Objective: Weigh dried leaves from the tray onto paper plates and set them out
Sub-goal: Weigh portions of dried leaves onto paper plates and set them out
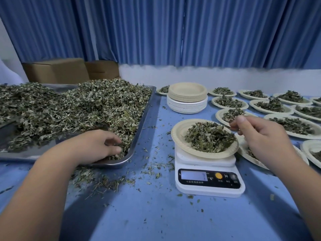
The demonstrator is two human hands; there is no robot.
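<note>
A: Blue surface [156, 214], curtains [121, 32] behind. State of left hand [97, 145]?
B: Fingers curled into leaves [86, 105] at tray [139, 136] corner, grasping a clump.
A: And right hand [257, 134]?
B: Pinching a few leaves. Plate [178, 134] on scale [208, 186] lies just left of it, filled plates [271, 105] beyond.

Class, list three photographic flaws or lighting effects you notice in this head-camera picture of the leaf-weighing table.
Head view: wide-angle distortion tilts and bows the pleated blue curtains; glare washes out the white digital scale's display, leaving its digits hardly readable; soft shadows fall across the near blue tabletop.
</note>
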